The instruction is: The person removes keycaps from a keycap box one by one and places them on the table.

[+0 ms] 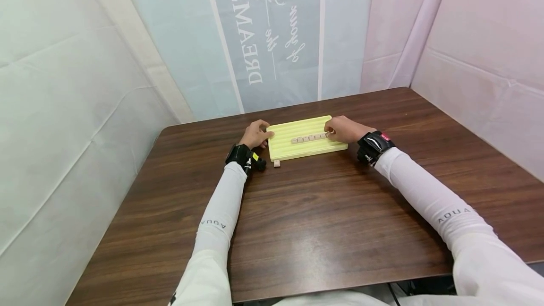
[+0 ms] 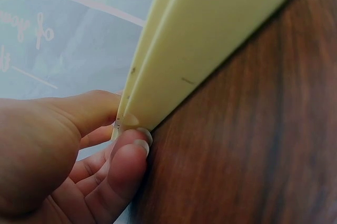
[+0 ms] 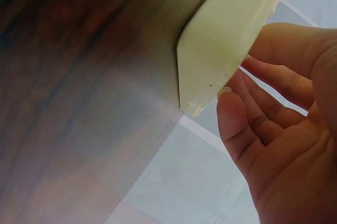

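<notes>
Row of small beige tiles: lies along a groove of the pale yellow tray, middle to right part, nearer the person's side than the far edge. Long axis of row runs with the tray's, left to right, right end slightly farther off.

Right hand the nearer to it: fingertips at the row's right end, so the tiles stretch leftward from that grip. Fingers bent inward, thumb and forefinger close together over the tray's edge in the right wrist view; whether they pinch the end tile, cannot tell, tips hidden.

Left hand at the tray's left end, apart from the row. Its grip pinches the tray: thumb over the rim, fingertips against the outer side, low down near the surface.

One loose tile off the tray, just beside its near left corner, on the person's side; left hand the closer.

Tray sits flat on a dark wood-grain surface, toward the far edge. Black wrist devices, left and right; white sleeves with printed lettering.

Room: blue-grey cloth beyond the far edge, white lettering reversed, "DREAMS" readable. Pale creased sheeting at left, more, pinkish, at right.
</notes>
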Motion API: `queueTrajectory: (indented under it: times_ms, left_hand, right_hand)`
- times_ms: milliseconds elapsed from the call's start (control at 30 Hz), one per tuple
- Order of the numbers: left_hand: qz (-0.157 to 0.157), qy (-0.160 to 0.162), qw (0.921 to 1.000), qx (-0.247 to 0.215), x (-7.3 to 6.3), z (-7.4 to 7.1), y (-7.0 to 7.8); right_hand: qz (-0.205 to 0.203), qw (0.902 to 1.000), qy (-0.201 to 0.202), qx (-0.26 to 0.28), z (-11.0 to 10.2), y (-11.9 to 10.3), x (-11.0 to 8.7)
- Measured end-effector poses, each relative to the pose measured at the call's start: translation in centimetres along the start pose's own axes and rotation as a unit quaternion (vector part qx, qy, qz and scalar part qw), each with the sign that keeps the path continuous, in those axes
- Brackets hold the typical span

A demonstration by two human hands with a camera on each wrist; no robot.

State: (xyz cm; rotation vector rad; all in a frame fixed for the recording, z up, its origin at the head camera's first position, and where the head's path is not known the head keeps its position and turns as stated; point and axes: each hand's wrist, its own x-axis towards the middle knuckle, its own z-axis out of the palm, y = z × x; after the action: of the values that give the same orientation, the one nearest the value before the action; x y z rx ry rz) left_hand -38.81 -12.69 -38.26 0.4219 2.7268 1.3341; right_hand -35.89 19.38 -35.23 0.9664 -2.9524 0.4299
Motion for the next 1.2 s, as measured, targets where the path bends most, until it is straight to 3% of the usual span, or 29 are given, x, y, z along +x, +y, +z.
queueTrajectory:
  times_ms: [1200]
  left_hand:
    - [0.005, -0.002, 1.0, 0.005, 0.0, -0.17, -0.07]
  right_hand:
    - [0.023, 0.9995, -0.005, 0.021, 0.09, 0.13, -0.06]
